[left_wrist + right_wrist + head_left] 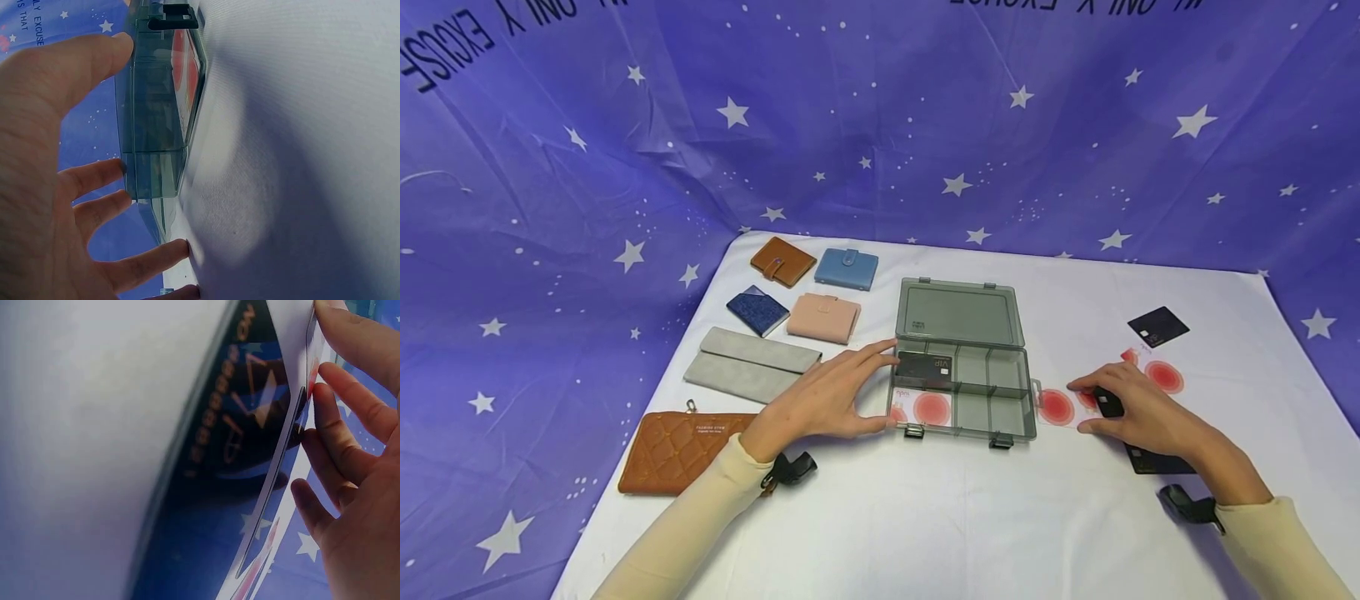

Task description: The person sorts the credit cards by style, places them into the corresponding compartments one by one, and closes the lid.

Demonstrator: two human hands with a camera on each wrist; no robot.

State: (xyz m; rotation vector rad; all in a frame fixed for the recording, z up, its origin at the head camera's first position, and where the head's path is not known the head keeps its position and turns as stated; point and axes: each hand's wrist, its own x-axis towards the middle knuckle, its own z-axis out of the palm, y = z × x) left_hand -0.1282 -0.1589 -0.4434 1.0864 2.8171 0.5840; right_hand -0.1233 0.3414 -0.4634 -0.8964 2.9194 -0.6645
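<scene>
This looks like a small curtained booth set up for filming; the pictures do not tell what kind of building it stands in. A creased purple-blue curtain (955, 108), printed with white stars, hangs beyond the far edge of a white-draped desk (925, 533) and past its left and right edges, with dark lettering (447, 50) near its top. Wallets (823, 318) spread from the far-left corner down the left edge, an open plastic box (961, 312) lies near the middle, and cards (1159, 327) toward the right edge. Black wrist-worn devices (793, 469) also suggest recording.
</scene>
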